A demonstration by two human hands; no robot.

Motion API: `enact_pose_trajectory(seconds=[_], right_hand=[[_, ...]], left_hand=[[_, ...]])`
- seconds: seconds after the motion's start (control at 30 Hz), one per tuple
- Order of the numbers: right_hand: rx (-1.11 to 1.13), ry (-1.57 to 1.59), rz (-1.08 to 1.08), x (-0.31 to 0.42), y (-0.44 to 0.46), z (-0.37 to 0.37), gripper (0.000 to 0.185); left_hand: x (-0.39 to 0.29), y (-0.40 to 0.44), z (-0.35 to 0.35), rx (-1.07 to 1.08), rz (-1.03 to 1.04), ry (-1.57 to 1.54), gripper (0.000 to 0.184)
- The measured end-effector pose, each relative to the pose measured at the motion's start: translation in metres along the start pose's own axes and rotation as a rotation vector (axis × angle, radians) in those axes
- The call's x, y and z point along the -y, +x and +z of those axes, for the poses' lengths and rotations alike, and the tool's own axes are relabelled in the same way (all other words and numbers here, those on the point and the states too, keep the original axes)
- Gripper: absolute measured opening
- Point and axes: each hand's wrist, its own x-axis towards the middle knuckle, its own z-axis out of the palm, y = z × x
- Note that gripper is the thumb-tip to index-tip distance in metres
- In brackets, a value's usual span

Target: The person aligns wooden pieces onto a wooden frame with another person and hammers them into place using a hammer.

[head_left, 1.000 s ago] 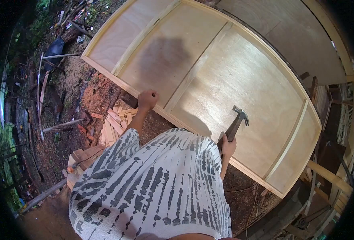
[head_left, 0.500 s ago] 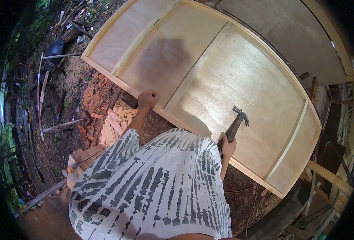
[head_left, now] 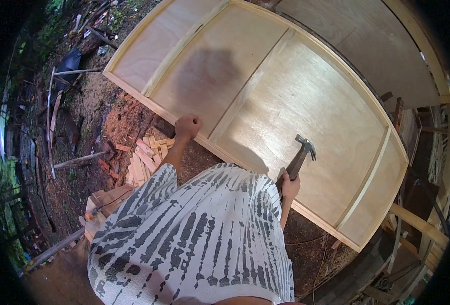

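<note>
My right hand (head_left: 290, 187) is wrapped around the handle of a claw hammer (head_left: 298, 161). The hammer's metal head points away from me, over the plywood panel (head_left: 265, 122). My left hand (head_left: 187, 127) is curled closed at the panel's near edge, by the thin wooden frame strip (head_left: 148, 103). Whatever that hand may hold is hidden inside the fingers. Light wooden strips border the panel, and crosswise battens, one of them a batten (head_left: 365, 178) at the right, divide it into sections.
A pile of short wood offcuts (head_left: 144, 158) lies on the ground below my left arm. Another plywood sheet (head_left: 367, 46) is beyond the panel. Poles (head_left: 80, 160) and debris cover the ground at left; lumber (head_left: 421, 223) is at right.
</note>
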Motion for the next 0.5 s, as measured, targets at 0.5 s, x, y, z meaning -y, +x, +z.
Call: enact_pose_trajectory(seconds=[0.5], right_hand=[[0.013,0.002,-0.001,-0.0003,-0.0005,0.0001,0.056]], left_hand=[[-0.0008,-0.0006,-0.0018,-0.008,0.005,0.004,0.027]])
